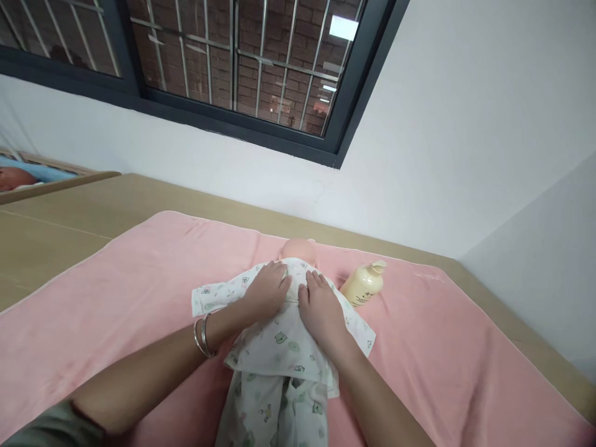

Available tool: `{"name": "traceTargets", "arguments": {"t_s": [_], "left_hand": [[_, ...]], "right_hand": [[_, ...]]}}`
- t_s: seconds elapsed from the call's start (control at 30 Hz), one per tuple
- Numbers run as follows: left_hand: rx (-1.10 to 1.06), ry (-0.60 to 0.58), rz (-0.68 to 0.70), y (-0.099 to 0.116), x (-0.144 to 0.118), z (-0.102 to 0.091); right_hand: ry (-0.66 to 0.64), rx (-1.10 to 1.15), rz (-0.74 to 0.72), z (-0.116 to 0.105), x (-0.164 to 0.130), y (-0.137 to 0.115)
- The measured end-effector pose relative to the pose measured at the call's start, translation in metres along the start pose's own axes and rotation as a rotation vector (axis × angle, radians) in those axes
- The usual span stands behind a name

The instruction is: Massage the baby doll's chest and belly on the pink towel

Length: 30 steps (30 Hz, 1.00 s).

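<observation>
A baby doll (298, 249) lies on a pink blanket (433, 347), its head toward the wall. It wears a white printed top (282, 344) with spread sleeves and matching trousers (265, 410). My left hand (269, 288) rests flat on the upper left of the top, fingers stretched. On the upper right of the top lies my right hand (321, 307), also flat with its fingers extended. Neither hand grasps anything. Close to the right sleeve, a cream pump bottle (365, 282) leans on the blanket. The doll's face and hands cannot be made out.
The blanket covers a tan wooden surface (93, 205) that meets a white wall (419, 155). Above is a dark-framed window (242, 121) with metal bars behind it. At the far left, another doll's head (16, 177) shows in a wooden-edged cot with blue cloth.
</observation>
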<state>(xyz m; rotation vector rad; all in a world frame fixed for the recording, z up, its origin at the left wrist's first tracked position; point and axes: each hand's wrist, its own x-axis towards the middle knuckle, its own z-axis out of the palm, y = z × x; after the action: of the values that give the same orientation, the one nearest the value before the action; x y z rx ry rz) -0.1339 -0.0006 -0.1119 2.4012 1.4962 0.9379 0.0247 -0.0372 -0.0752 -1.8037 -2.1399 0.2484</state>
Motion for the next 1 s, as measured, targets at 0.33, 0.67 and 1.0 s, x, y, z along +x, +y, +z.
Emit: {"name": "traceTargets", "arguments": {"t_s": [0.33, 0.67, 1.0], "left_hand": [[0.183, 0.106, 0.06, 0.036, -0.029, 0.01], [0.006, 0.033, -0.082, 0.002, -0.002, 0.01], [0.044, 0.131, -0.071, 0.002, -0.009, 0.024]], "right_hand": [[0.021, 0.131, -0.034, 0.0, 0.017, 0.022], [0.05, -0.173, -0.035, 0.012, 0.001, -0.002], [0.066, -0.13, -0.003, 0.004, -0.003, -0.006]]}}
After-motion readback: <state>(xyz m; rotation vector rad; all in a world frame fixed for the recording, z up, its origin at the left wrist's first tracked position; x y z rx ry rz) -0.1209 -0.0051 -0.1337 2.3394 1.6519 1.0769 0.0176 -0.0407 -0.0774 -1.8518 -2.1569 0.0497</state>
